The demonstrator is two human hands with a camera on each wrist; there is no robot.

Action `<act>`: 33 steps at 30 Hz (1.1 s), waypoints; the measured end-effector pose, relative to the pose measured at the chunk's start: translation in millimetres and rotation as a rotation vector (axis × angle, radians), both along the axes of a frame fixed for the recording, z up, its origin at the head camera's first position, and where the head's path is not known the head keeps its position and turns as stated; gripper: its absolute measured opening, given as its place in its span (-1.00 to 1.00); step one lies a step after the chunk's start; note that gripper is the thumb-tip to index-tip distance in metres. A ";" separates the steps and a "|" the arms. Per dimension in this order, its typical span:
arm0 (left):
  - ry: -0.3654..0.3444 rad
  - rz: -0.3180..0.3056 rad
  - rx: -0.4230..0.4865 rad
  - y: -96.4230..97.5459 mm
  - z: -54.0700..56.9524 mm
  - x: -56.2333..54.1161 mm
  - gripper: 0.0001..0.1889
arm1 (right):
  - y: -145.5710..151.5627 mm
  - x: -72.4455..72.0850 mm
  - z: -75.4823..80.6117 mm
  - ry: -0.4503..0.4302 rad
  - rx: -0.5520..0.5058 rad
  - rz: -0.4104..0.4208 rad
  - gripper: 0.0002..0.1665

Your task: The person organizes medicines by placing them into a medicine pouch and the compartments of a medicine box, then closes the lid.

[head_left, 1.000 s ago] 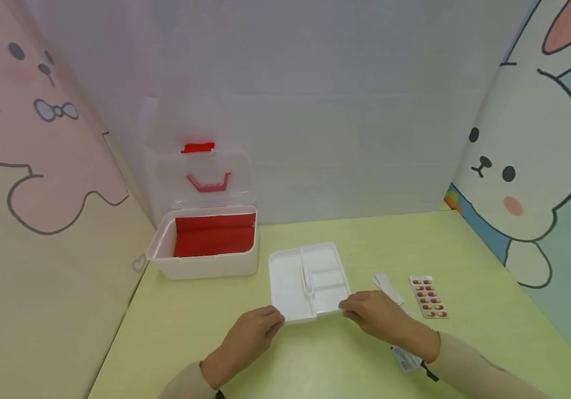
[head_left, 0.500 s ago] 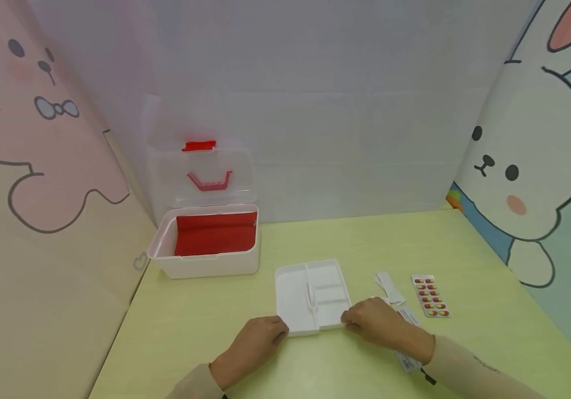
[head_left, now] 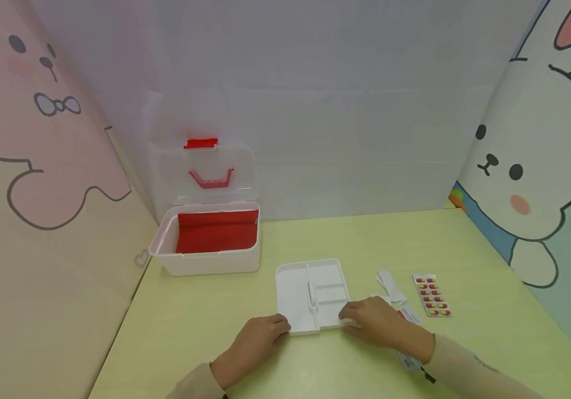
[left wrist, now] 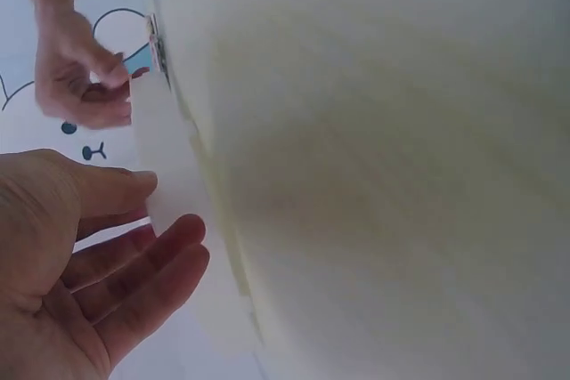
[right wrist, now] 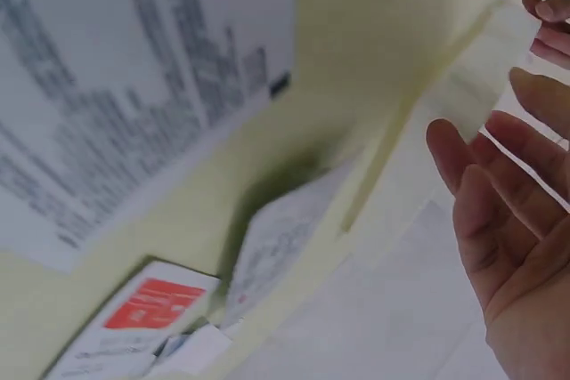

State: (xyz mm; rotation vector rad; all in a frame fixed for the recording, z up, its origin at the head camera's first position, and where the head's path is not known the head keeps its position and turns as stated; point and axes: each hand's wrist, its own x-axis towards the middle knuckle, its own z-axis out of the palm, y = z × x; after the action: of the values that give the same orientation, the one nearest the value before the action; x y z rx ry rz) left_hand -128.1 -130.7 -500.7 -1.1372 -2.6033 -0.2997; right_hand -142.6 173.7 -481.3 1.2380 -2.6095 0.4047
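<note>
A white divided tray (head_left: 295, 299) lies on the table in the head view, with a long slot down its middle and shallow compartments on the right. My left hand (head_left: 257, 341) holds its near left corner. In the left wrist view the thumb (left wrist: 134, 182) is at the tray's rim and the fingertips (left wrist: 191, 229) lie against its front wall (left wrist: 169, 140). At the near right corner is my right hand (head_left: 377, 321), its thumb and fingers parted around the edge. The right wrist view shows these fingers (right wrist: 472, 211) loosely bent beside the tray's white edge (right wrist: 463, 86).
At the back left stands an open white box (head_left: 210, 263) with a red lining or cloth (head_left: 217, 230) inside and its clear lid (head_left: 205, 191) raised. A capsule blister pack (head_left: 432, 295), white strips (head_left: 391, 286) and printed packets (head_left: 410, 316) lie right of the tray, partly under my right forearm.
The tray has come down and nearer to me, with both hands at its near corners. In the last half second the right hand's thumb and fingers have parted slightly; the left has hardly moved.
</note>
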 end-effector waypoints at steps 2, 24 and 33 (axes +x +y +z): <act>0.027 0.004 -0.013 2.2 2.0 0.9 -0.97 | -1.0 -4.9 9.5 -0.008 -0.017 -0.011 -0.91; 0.095 0.046 -0.270 46.2 7.8 8.3 -0.88 | -51.6 -126.8 25.1 -0.038 0.072 -0.190 -0.86; 0.145 0.018 -0.244 45.9 7.9 5.7 -0.84 | -56.3 -141.3 11.0 -0.205 0.074 -0.208 -0.82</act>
State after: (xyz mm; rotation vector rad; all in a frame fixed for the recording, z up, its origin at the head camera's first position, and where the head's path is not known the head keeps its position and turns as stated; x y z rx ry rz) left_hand -122.4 -84.8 -492.8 -1.1624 -2.5698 0.1050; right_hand -284.0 117.4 -470.3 0.9783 -2.9157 0.4194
